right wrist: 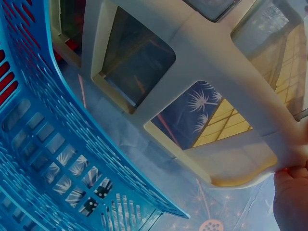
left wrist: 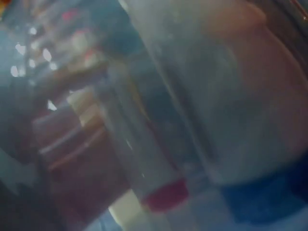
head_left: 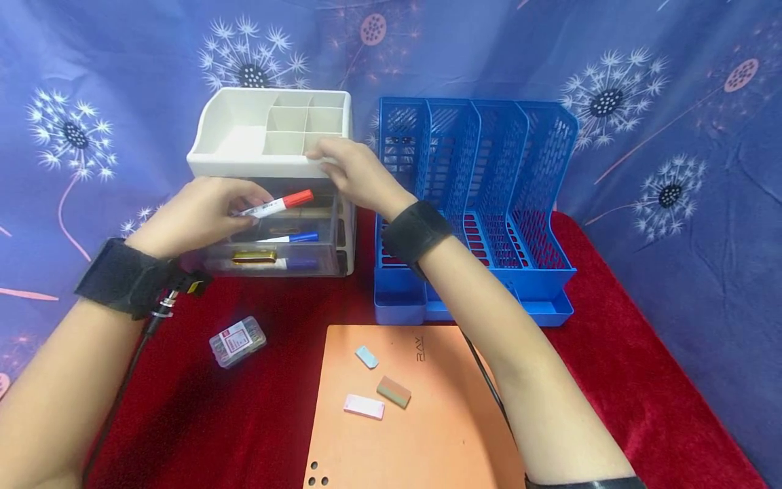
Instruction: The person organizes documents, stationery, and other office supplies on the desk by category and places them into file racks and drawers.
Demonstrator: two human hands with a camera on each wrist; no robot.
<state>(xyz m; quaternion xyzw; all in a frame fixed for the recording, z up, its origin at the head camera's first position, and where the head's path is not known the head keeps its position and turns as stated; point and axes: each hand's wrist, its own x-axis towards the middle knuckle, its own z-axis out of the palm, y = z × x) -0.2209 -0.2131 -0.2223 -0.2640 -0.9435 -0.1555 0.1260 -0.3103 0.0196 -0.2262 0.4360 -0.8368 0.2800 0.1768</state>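
Observation:
My left hand (head_left: 210, 207) pinches a white marker with a red cap (head_left: 277, 204) in front of the drawers of a white desk organizer (head_left: 229, 165). Below it a blue-capped marker (head_left: 293, 238) lies in the drawer unit. In the clear bottom drawer (head_left: 318, 270) are a gold-coloured piece (head_left: 254, 257) and another blue-capped marker (head_left: 299, 263). My right hand (head_left: 354, 170) grips the organizer's upper right front edge, its thumb showing at the side in the right wrist view. The left wrist view is blurred, with a large pale barrel with a blue end (left wrist: 260, 197) and a red-ended one (left wrist: 166, 195).
A blue mesh file rack (head_left: 476, 183) stands right of the organizer, behind my right forearm. On the orange board (head_left: 440, 435) lie a light blue eraser (head_left: 366, 357), a brown-green block (head_left: 394, 392) and a pink-white one (head_left: 364, 406). A small clear box (head_left: 238, 341) lies on the red cloth.

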